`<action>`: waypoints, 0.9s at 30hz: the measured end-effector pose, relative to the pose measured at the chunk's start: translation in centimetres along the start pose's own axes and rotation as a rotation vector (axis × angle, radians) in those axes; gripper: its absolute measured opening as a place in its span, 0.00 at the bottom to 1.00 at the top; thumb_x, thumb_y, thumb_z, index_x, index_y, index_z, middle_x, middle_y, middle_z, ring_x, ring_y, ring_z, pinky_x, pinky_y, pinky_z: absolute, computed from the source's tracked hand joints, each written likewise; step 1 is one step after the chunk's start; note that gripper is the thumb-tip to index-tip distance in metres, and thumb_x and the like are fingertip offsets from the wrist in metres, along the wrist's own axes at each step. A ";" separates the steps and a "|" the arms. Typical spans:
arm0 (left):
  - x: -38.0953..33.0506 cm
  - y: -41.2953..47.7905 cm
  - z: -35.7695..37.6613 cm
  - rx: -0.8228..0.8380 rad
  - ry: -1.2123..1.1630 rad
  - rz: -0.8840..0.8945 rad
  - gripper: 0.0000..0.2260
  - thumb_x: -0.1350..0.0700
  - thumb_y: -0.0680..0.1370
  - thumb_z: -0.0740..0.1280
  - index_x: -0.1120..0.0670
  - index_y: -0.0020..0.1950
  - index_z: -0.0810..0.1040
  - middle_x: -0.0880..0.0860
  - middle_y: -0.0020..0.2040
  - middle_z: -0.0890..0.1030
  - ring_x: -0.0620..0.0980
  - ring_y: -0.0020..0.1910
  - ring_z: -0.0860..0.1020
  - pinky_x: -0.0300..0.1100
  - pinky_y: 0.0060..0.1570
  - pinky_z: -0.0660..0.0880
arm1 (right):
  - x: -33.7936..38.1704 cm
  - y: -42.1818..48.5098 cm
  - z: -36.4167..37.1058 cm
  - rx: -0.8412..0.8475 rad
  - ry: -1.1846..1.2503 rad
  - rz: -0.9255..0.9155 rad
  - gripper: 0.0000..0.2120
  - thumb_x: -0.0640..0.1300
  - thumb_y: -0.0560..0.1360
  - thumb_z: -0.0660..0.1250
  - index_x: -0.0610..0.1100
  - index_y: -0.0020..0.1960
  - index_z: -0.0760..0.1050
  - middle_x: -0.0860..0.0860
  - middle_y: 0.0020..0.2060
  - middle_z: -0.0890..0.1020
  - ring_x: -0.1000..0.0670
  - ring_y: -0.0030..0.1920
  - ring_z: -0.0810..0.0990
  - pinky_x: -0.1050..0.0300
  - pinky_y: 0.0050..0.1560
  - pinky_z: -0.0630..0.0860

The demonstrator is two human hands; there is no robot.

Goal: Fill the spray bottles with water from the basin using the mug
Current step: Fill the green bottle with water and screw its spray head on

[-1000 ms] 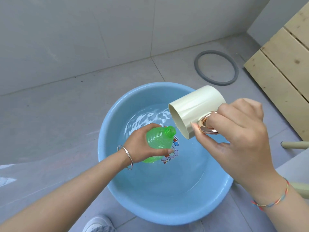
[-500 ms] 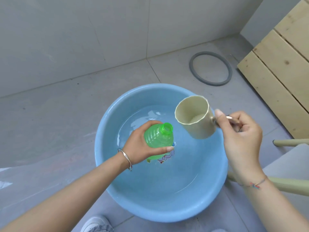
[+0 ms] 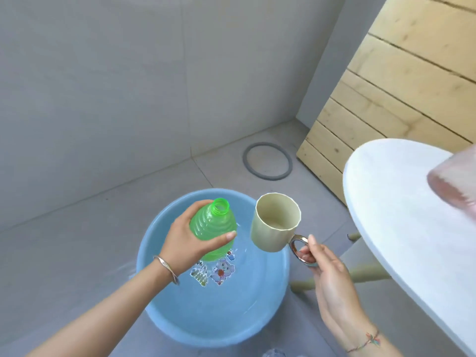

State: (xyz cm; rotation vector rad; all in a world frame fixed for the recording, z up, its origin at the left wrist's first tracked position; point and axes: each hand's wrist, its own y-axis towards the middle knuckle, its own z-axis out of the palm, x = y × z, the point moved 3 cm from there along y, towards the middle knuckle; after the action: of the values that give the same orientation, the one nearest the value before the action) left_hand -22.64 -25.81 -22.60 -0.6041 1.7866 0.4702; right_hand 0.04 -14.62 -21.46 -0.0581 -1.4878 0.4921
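My left hand point(image 3: 189, 240) grips an uncapped green ribbed bottle point(image 3: 213, 225), held roughly upright over the blue basin point(image 3: 154, 292). Water lies in the basin, with a cartoon sticker on its bottom. My right hand point(image 3: 324, 274) holds the cream mug point(image 3: 274, 222) by its shiny metal handle, upright, just right of the bottle above the basin's right rim. A little water shows at the mug's bottom.
A round white table point(image 3: 407, 228) stands at right with pale legs beneath it, and a blurred pinkish object point(image 3: 453, 181) sits on it. A grey rubber ring point(image 3: 268, 161) lies on the tiled floor behind the basin. Wooden planks point(image 3: 399, 86) lean at the back right.
The mug has gone from tipped at the bottle's mouth to upright and moved right. The bottle has risen and straightened. My view has lifted, bringing the white table in.
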 end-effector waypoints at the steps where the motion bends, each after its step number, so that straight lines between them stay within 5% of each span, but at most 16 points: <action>1: -1.5 -0.2 -0.1 0.009 0.006 0.019 0.29 0.36 0.57 0.76 0.41 0.55 0.76 0.38 0.50 0.82 0.39 0.53 0.80 0.42 0.59 0.75 | 1.4 -1.1 -0.7 0.014 -0.002 -0.023 0.22 0.65 0.60 0.75 0.46 0.34 0.79 0.52 0.32 0.79 0.55 0.38 0.76 0.54 0.57 0.69; 3: -4.3 -0.5 -0.2 0.034 0.017 0.060 0.30 0.37 0.57 0.77 0.42 0.56 0.77 0.39 0.50 0.82 0.39 0.52 0.80 0.42 0.59 0.75 | 4.4 -3.0 -1.8 0.023 0.003 -0.067 0.20 0.63 0.62 0.75 0.45 0.33 0.79 0.49 0.35 0.78 0.54 0.39 0.77 0.51 0.49 0.76; 6: -8.8 -1.1 0.6 0.067 0.028 0.117 0.29 0.35 0.56 0.76 0.41 0.55 0.77 0.37 0.49 0.82 0.38 0.52 0.80 0.39 0.56 0.74 | 9.0 -5.0 -4.2 0.012 0.089 -0.175 0.15 0.51 0.73 0.65 0.41 0.33 0.78 0.42 0.40 0.75 0.52 0.29 0.80 0.62 0.26 0.76; 8: -11.6 -1.6 1.6 0.091 0.021 0.148 0.29 0.35 0.56 0.76 0.41 0.54 0.77 0.37 0.48 0.82 0.38 0.51 0.80 0.35 0.54 0.74 | 11.6 -5.8 -5.9 0.022 0.117 -0.251 0.20 0.58 0.70 0.69 0.41 0.36 0.79 0.43 0.40 0.78 0.53 0.31 0.82 0.64 0.34 0.78; 10: -13.7 -2.0 2.7 0.104 -0.017 0.155 0.28 0.36 0.56 0.76 0.42 0.53 0.77 0.39 0.47 0.83 0.38 0.48 0.81 0.31 0.50 0.74 | 13.6 -6.3 -7.4 -0.002 0.096 -0.316 0.28 0.70 0.54 0.76 0.44 0.34 0.80 0.48 0.36 0.81 0.55 0.37 0.81 0.61 0.49 0.74; 13: -16.2 -2.7 4.6 0.112 -0.074 0.172 0.26 0.39 0.57 0.77 0.43 0.52 0.78 0.40 0.45 0.84 0.37 0.45 0.81 0.28 0.46 0.73 | 15.0 -6.0 -10.1 -0.079 0.116 -0.359 0.34 0.72 0.48 0.76 0.43 0.37 0.80 0.48 0.36 0.82 0.53 0.41 0.79 0.59 0.54 0.73; 16: -18.3 -3.4 6.7 0.128 -0.133 0.157 0.25 0.45 0.59 0.81 0.47 0.53 0.79 0.43 0.44 0.85 0.40 0.43 0.82 0.30 0.45 0.74 | 15.2 -5.3 -12.7 -0.164 0.114 -0.358 0.25 0.67 0.60 0.74 0.44 0.38 0.80 0.50 0.36 0.83 0.52 0.41 0.79 0.58 0.55 0.73; 19: -20.1 -4.1 8.5 0.146 -0.159 0.173 0.25 0.45 0.60 0.82 0.49 0.53 0.79 0.43 0.42 0.85 0.39 0.42 0.82 0.29 0.42 0.74 | 14.4 -4.5 -14.6 -0.263 0.117 -0.337 0.12 0.48 0.76 0.66 0.44 0.37 0.79 0.54 0.32 0.82 0.54 0.38 0.78 0.57 0.56 0.71; 27: -23.1 -5.8 12.4 0.237 -0.133 0.207 0.28 0.39 0.57 0.77 0.47 0.53 0.79 0.41 0.43 0.84 0.39 0.43 0.82 0.30 0.44 0.74 | 12.2 -4.2 -16.9 -0.279 0.112 -0.269 0.12 0.45 0.79 0.62 0.40 0.43 0.79 0.48 0.40 0.82 0.53 0.42 0.77 0.63 0.51 0.71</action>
State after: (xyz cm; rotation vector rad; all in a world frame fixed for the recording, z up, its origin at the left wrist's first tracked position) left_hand -4.36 -19.28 -4.07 -0.2191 1.7525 0.4201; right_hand 17.46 -9.78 -10.32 -0.1012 -1.4193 0.0620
